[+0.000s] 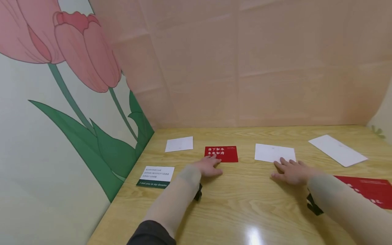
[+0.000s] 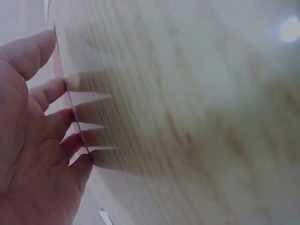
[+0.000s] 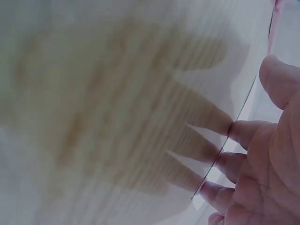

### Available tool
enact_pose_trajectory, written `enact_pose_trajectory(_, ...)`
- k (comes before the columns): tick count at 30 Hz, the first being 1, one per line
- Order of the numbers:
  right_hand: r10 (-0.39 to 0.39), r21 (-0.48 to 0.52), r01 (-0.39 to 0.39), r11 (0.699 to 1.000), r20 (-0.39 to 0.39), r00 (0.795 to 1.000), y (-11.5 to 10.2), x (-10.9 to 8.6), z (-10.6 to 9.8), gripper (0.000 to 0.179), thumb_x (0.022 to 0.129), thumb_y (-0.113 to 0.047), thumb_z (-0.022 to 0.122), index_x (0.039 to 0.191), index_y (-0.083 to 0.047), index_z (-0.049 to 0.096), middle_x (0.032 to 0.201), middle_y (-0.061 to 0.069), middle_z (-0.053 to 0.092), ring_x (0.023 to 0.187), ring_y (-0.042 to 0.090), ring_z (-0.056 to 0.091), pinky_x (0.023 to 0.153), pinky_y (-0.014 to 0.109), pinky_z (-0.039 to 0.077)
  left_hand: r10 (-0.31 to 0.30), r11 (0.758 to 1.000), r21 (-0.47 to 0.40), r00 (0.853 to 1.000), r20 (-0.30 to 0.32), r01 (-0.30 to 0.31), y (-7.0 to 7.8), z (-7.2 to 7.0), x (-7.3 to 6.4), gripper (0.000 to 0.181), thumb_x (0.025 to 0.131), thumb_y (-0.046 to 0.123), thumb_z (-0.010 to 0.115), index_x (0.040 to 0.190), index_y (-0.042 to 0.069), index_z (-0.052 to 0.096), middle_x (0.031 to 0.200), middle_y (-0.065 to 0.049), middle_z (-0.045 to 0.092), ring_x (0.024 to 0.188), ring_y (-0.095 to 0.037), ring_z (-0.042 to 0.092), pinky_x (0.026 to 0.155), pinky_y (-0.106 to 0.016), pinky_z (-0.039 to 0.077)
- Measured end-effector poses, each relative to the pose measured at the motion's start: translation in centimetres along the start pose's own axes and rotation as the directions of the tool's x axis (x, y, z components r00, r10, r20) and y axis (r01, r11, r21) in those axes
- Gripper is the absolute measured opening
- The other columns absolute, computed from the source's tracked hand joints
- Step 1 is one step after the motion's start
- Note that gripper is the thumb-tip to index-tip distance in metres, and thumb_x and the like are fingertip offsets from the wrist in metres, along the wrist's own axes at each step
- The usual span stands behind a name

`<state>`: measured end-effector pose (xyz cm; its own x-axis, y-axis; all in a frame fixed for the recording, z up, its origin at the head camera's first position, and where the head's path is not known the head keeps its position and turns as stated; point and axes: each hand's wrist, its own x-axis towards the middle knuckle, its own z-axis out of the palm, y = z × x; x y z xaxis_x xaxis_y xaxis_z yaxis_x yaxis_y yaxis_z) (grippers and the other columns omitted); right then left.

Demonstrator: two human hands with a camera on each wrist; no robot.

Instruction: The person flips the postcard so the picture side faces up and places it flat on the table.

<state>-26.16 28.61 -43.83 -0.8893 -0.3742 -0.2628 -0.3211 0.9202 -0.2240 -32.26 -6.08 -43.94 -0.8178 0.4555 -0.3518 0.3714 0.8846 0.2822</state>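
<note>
Left hand [image 1: 209, 166], right hand [image 1: 291, 172] (palm-down)

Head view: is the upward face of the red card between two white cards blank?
No, the red card shows white characters on its upward face.

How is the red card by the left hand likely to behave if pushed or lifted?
The red card lies flat on the shiny table, so it would probably slide, not tip. Looking thin and uncurled, it seems light and stiff. No raised edge shows, so pinching it may be awkward.
</note>
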Motion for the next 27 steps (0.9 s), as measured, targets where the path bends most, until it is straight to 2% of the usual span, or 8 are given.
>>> enact_pose_trajectory(11, -0.034, -0.044, 0.033, 0.998, -0.018, 0.999, -2.4, -2.0, 1.0, 0.083, 0.093, -0.064, 0.041, 0.142, 0.004, 0.041, 0.145, 0.035, 0.031, 0.128, 0.061, 0.028, 0.102, 0.072, 0.016, -0.042, 0.998, -0.041, 0.998, -0.051, 0.04, -1.2, -0.5, 1.5, 0.061, 0.095, 0.053, 0.049, 0.149, 0.028, 0.037, 0.159, 0.004, 0.019, 0.147, -0.02, 0.011, 0.115, -0.043, 0.018)
enact_pose_trajectory(21, -0.084, -0.061, 0.083, 0.995, -0.014, 0.996, -5.1, -3.6, 2.2, 0.082, 0.093, -0.064, 0.041, 0.141, 0.003, 0.044, 0.145, 0.032, 0.034, 0.128, 0.059, 0.031, 0.102, 0.07, 0.019, -0.032, 0.996, -0.081, 0.999, -0.043, 0.028, -1.4, -1.0, 1.3, 0.058, 0.097, 0.048, 0.046, 0.15, 0.026, 0.035, 0.161, 0.003, 0.014, 0.147, -0.02, 0.007, 0.116, -0.044, 0.013)
enact_pose_trajectory(27, -0.086, -0.061, 0.086, 0.994, 0.004, 0.996, -6.8, -4.3, 2.8, 0.082, 0.092, -0.065, 0.041, 0.142, 0.0, 0.045, 0.147, 0.028, 0.035, 0.129, 0.057, 0.031, 0.104, 0.069, 0.019, -0.037, 0.993, -0.111, 0.998, -0.043, 0.032, -1.6, -1.0, 1.5, 0.057, 0.098, 0.048, 0.046, 0.15, 0.027, 0.035, 0.161, 0.003, 0.013, 0.147, -0.019, 0.007, 0.116, -0.045, 0.013)
